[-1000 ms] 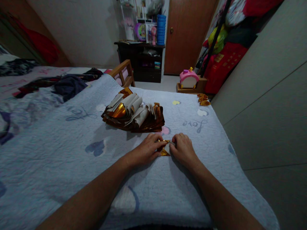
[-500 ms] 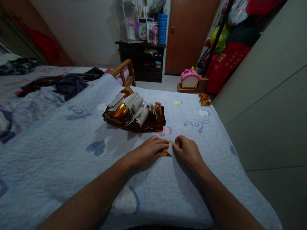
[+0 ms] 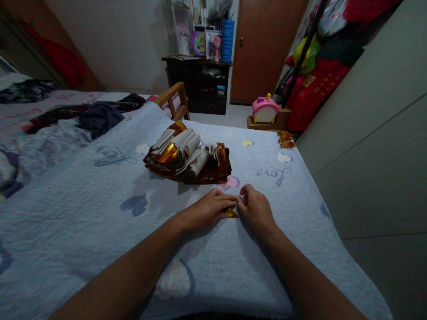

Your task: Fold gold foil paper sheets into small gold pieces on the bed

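A small, partly folded sheet of gold foil paper with a pale back lies on the bedspread between my hands. The fingers of my left hand press it down from the left, nearly straight and close together. On its right side, my right hand is closed, thumb and fingertips at the paper's upper edge. Much of the sheet is hidden under the fingers. Just beyond my hands sits a thick, loosely curled pile of gold foil paper. Several folded gold pieces rest at the far right corner.
A pale blue quilted bedspread covers the bed. Dark clothes lie at the left. Beyond the bed stand a wooden chair, a dark cabinet and a pink toy case. A pale wardrobe borders the right side.
My right hand has moved slightly left over the paper, covering more of its pale side and folding that edge in. My left hand stays in place.
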The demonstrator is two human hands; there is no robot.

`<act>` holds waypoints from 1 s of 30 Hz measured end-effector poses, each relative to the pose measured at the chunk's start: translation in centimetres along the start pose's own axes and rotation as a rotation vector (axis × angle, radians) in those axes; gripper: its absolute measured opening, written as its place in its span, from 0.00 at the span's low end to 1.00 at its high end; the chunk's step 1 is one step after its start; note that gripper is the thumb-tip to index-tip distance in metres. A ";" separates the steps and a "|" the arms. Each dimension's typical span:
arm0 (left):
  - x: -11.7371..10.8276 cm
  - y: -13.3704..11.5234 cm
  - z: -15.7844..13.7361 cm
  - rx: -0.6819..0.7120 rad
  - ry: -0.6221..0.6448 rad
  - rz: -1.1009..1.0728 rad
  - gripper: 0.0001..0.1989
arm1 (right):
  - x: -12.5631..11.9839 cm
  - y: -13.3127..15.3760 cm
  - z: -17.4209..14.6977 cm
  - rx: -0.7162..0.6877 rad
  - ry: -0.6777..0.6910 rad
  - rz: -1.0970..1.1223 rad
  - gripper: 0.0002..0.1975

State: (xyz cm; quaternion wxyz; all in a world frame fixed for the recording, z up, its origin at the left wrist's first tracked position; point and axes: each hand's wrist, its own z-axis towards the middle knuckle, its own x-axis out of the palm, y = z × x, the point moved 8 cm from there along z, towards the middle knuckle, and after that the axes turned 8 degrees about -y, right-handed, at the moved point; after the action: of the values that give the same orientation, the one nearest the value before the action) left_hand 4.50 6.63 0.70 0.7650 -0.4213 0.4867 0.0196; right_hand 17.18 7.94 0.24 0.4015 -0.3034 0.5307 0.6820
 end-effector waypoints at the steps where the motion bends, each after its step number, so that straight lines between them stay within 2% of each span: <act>1: 0.0 0.0 0.0 -0.002 0.001 0.001 0.18 | 0.0 0.1 -0.1 -0.010 0.005 0.040 0.07; 5: 0.0 0.3 -0.1 -0.021 -0.011 -0.002 0.19 | -0.6 0.6 -0.4 -0.061 0.026 0.171 0.07; 10: -0.1 0.3 -0.3 -0.025 -0.016 -0.002 0.18 | -1.2 1.1 -0.7 -0.091 0.050 0.214 0.04; 13: -0.2 0.3 -0.3 -0.021 -0.021 -0.006 0.18 | -1.4 0.9 -0.8 -0.089 0.038 0.252 0.08; 19: 0.1 0.5 -0.4 0.033 -0.049 0.022 0.16 | -1.0 0.0 -0.5 -0.068 0.106 0.429 0.13; 24: 0.2 0.6 -0.4 0.058 -0.056 0.032 0.16 | -0.3 -0.4 -0.3 -0.067 0.106 0.381 0.10; 30: -0.1 0.3 -0.4 0.049 -0.061 0.004 0.17 | -0.3 0.3 -0.5 -0.136 0.081 0.314 0.06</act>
State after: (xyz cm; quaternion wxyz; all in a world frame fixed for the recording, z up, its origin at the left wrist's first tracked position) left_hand 4.02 6.66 0.51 0.7896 -0.4007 0.4642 0.0221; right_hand 17.08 7.34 0.48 0.2469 -0.2708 0.5400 0.7577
